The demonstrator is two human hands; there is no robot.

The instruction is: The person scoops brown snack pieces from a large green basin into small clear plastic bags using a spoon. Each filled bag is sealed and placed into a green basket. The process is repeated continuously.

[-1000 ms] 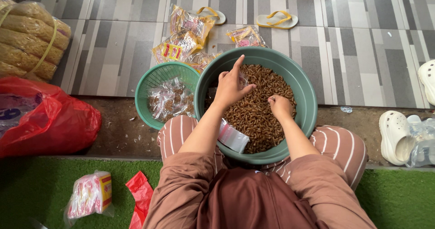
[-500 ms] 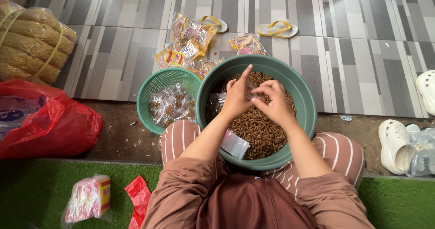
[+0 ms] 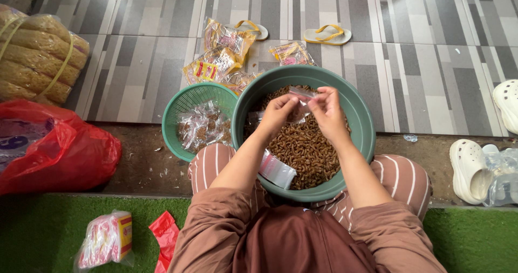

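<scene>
the work is set up on a strip of green artificial turf (image 3: 43,235) at a bare concrete step, with grey striped floor tiles (image 3: 431,46) beyond. nearest the camera, brown sleeves and striped trouser knees are seen, and a large green basin (image 3: 364,143) is held between the knees. the basin is filled with small brown curled snack pieces (image 3: 302,154), and a stack of empty clear bags (image 3: 276,169) is lodged against its near wall.

a change from one second ago is noted. the left hand (image 3: 278,113) was then raised over the pile and the right hand (image 3: 329,113) was buried in the pieces. both hands are now lifted clear of the pile and brought together above the middle of the basin. a small clear bag (image 3: 300,101) is pinched between them, each set of fingertips pressed on an edge of its mouth. the bag is judged to be in the opening stage; whether it holds any pieces cannot be told.

just left of the basin, a smaller green basket (image 3: 175,108) with clear packets in it is touching the rim. farther left a red plastic bag (image 3: 65,154) is lying. beyond the basin, yellow printed packets (image 3: 213,68) and yellow sandals (image 3: 327,35) are lying on the tiles.
</scene>
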